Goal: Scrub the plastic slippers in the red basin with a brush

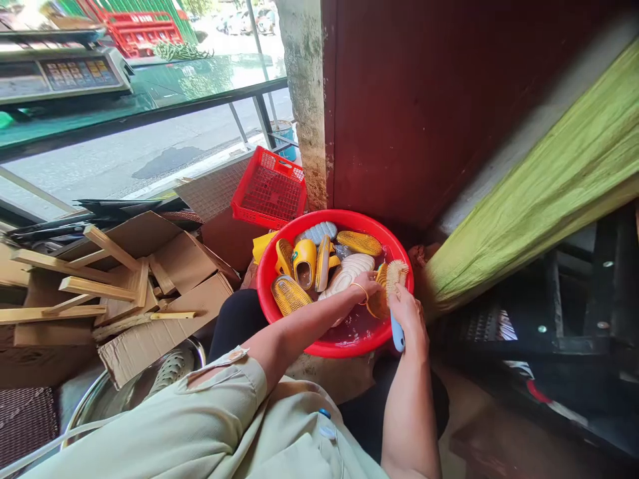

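A red basin [272, 313] of water stands between my knees with several slippers in it. My right hand [407, 309] is closed round the blue handle of a scrubbing brush [397, 276], whose pale bristles face a yellow slipper [378, 301]. My left hand [367, 286] grips that slipper at the basin's right side; its fingertips are partly hidden. Beside my left hand lies a cream slipper [344, 274], sole up. Farther left are a yellow clog [304, 261] and a yellow slipper with a patterned sole [289, 296]. A grey slipper [317, 233] rests at the back.
A red plastic crate [269, 189] sits behind the basin. Cardboard [170, 326] and wooden stools [120, 286] crowd the left, above a metal basin [144, 379]. A dark red panel [424, 100] rises behind; green cloth [539, 173] hangs at right.
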`<state>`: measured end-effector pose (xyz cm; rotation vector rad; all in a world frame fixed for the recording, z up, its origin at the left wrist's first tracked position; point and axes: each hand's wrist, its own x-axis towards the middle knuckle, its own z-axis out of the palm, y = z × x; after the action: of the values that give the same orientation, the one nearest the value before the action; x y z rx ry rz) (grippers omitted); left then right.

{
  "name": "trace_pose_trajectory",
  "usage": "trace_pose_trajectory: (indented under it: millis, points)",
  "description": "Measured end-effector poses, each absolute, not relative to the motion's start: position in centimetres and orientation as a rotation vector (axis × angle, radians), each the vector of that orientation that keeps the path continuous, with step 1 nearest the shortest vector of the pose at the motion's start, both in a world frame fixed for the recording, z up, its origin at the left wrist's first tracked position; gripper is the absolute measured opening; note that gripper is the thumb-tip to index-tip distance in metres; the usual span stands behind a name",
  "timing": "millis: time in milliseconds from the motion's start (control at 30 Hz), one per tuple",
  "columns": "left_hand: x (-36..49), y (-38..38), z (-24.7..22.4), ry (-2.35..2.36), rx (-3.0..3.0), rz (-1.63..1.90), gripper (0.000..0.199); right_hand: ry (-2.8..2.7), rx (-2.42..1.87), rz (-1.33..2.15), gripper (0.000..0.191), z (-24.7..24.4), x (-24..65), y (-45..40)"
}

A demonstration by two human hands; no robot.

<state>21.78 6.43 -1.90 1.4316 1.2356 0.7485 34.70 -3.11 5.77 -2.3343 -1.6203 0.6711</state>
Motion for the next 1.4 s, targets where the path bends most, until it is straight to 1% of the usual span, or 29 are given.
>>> trace_pose_trajectory:
  millis: [100,167,233,300,367,433,500,633,700,833,967,1067,1133,1200,1300,1333,1400]
  points:
    - [20.2,7.1,0.0,1.212,1.331,0.69,0.039,-1.571,-2.213,0.651,0.06,6.0,35.1,-3.1]
    - [18.2,7.4,1.8,1.153,1.294,0.741,0.04,-1.529,-2.11,0.654,0.061,6.2,35.0,-3.1]
    - [15.5,7.5,3.6,1.131,1.279,0.795,0.048,-1.484,-2.008,0.66,0.063,6.4,34.4,-3.0]
    - [12.6,7.4,5.1,1.184,1.35,0.842,0.054,-1.467,-1.909,0.676,0.063,6.5,33.1,-3.0]
    - [10.2,6.9,5.8,1.321,1.534,0.869,0.054,-1.505,-1.828,0.704,0.062,6.3,31.2,-3.0]
    - [8.6,6.1,5.4,1.443,1.749,0.849,0.05,-1.594,-1.789,0.742,0.059,5.9,29.0,-3.0]
    - [7.7,5.2,4.0,1.475,1.902,0.79,0.054,-1.71,-1.809,0.78,0.057,5.5,26.8,-3.2]
    - [6.7,3.7,0.0,1.36,1.954,0.675,0.08,-1.889,-1.903,0.744,0.058,4.3,24.1,-4.3]
    - [6.0,3.3,-1.7,1.303,1.914,0.662,0.082,-1.979,-1.889,0.706,0.056,3.7,23.4,-5.1]
    - [5.3,2.3,-3.6,1.263,1.824,0.756,0.069,-2.165,-1.969,0.639,0.053,3.0,23.1,-5.6]
    - [6.5,0.8,-3.6,1.343,1.687,0.866,0.08,-2.069,-2.154,0.532,0.053,3.5,24.5,-2.9]
    - [7.5,0.5,-3.2,1.372,1.487,0.862,0.088,-1.967,-2.189,0.563,0.054,4.0,25.7,-1.3]
    - [7.7,0.9,-2.9,1.417,1.224,0.911,0.092,-1.986,-2.152,0.624,0.053,3.9,25.8,-1.6]
    - [7.5,1.5,-2.7,1.41,0.906,0.98,0.084,-2.075,-2.075,0.691,0.051,3.5,25.1,-2.8]
    - [7.0,2.2,-2.3,1.285,0.617,0.959,0.057,-2.221,-1.952,0.75,0.053,2.9,23.7,-4.6]
    - [6.9,2.2,-2.2,1.229,0.573,0.924,0.052,-2.239,-1.948,0.744,0.053,2.7,23.4,-4.9]
    - [6.8,1.9,-2.0,1.151,0.548,0.891,0.052,-2.197,-2.015,0.7,0.054,2.7,23.5,-4.4]
